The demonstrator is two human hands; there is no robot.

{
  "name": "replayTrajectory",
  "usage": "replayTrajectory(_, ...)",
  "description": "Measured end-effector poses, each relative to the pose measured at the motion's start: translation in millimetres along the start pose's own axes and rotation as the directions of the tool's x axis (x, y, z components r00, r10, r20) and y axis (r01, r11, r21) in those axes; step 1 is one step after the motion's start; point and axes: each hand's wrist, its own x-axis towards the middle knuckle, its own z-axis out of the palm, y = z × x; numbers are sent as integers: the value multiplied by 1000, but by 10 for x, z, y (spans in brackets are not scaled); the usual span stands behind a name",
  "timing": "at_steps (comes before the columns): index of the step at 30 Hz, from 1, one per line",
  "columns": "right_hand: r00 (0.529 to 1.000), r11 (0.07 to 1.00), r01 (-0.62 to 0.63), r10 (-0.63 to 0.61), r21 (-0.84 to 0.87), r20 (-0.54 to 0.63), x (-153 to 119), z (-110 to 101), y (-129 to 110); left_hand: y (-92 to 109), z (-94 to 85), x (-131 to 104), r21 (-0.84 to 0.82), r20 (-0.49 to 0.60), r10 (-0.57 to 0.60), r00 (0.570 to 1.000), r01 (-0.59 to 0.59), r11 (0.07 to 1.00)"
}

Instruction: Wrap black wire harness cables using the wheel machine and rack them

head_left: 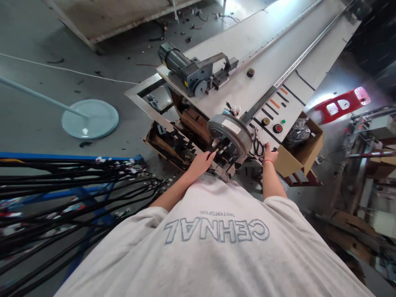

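Note:
My left hand is closed at the near edge of the long table, its fingers round something dark I cannot make out. It is just left of a grey wheel-like disc with a white label. My right hand rests at the table's edge, right of black-handled scissors; its index finger points forward, and whether it holds anything is unclear. A red button and a green one are just beyond it. Black and orange strips lie on the table.
A motor sits at the table's left side. An open cardboard box with a plastic bag stands at right, near a red stool. Black cables hang on a blue rack at left. A round pale base stands on the floor.

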Motion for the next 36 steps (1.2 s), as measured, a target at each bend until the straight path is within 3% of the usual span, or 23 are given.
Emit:
replayTrajectory(8,994,999,-45,44,-6,-104,60,88,-18,-90,-12,-77,13,-5,-2,1000,2,1000)
replayTrajectory(24,998,1000,-1,2,5,-70,68,57,-28,-8,106,17,142,-30,-5,1000,9,990)
replayTrajectory(30,996,1000,-6,4,-14,-85,57,72,-29,-54,70,201,70,-16,50,999,-49,996)
replayTrajectory(36,994,1000,-11,9,-18,-108,61,94,-26,-101,101,222,-82,54,64,997,-60,995)
